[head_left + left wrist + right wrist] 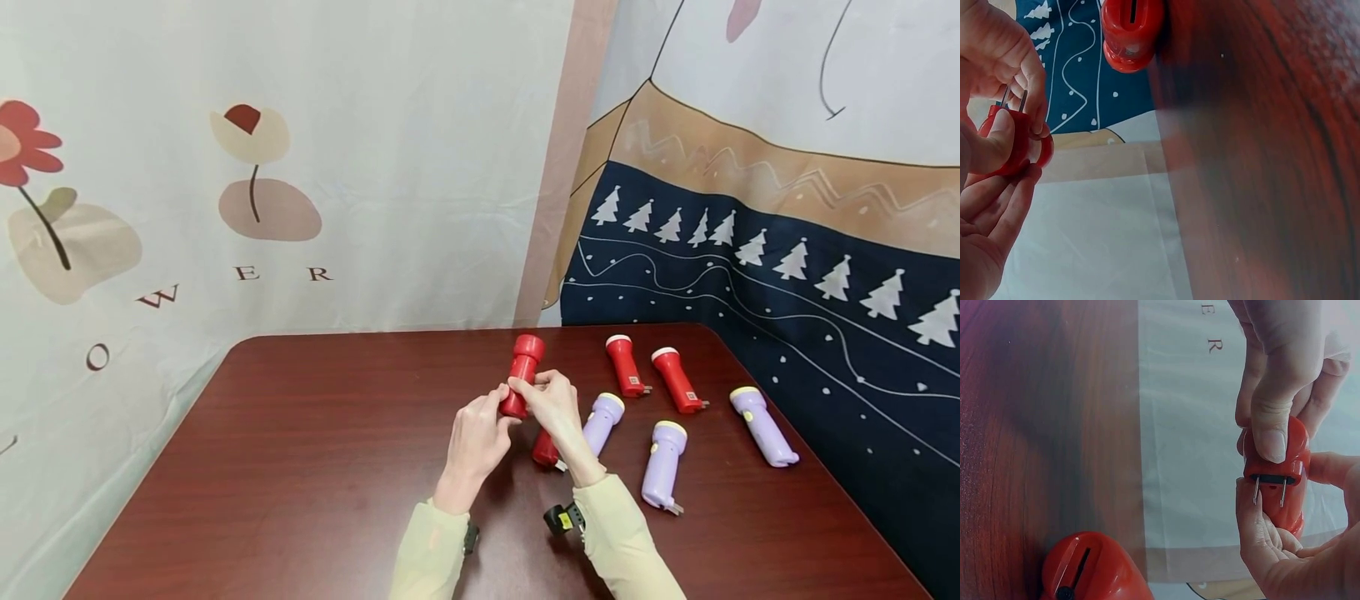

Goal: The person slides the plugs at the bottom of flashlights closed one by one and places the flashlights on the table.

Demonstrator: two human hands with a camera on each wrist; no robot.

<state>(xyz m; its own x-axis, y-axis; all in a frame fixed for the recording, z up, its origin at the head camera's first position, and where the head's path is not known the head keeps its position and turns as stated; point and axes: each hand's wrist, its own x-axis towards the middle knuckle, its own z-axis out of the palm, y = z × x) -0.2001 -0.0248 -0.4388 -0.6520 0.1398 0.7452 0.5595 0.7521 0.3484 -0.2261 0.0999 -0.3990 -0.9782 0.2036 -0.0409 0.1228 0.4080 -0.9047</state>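
Just right of centre, the left hand (pixel 478 437) and right hand (pixel 558 408) both pinch a red flashlight (pixel 526 358), metal prongs (pixel 1255 490) out! Lilac flashlights (pixel 662 475) lie lower right; farther, white-rimmed red flashlights (pixel 625 367), then navy cloth (pixel 750 296) at right.

You have a dark reddish-brown bench (pixel 300 433) with visible wood grain and rounded far corners. Behind it you will note a pale hanging (pixel 435 167), lightly creased, printed with a red flower (pixel 33 143) cut off at the left edge, a cream tulip (pixel 272 143) above a dusty-pink oval (pixel 288 212), and the letters O, W, E and R. A pinkish-brown band (pixel 555 167) bounds it on your right. Beyond that band, observe a navy panel (pixel 735 346) bearing pale trees (pixel 792 260), wavy lines and dots, beneath a tan strip (pixel 795 187) with zigzags.
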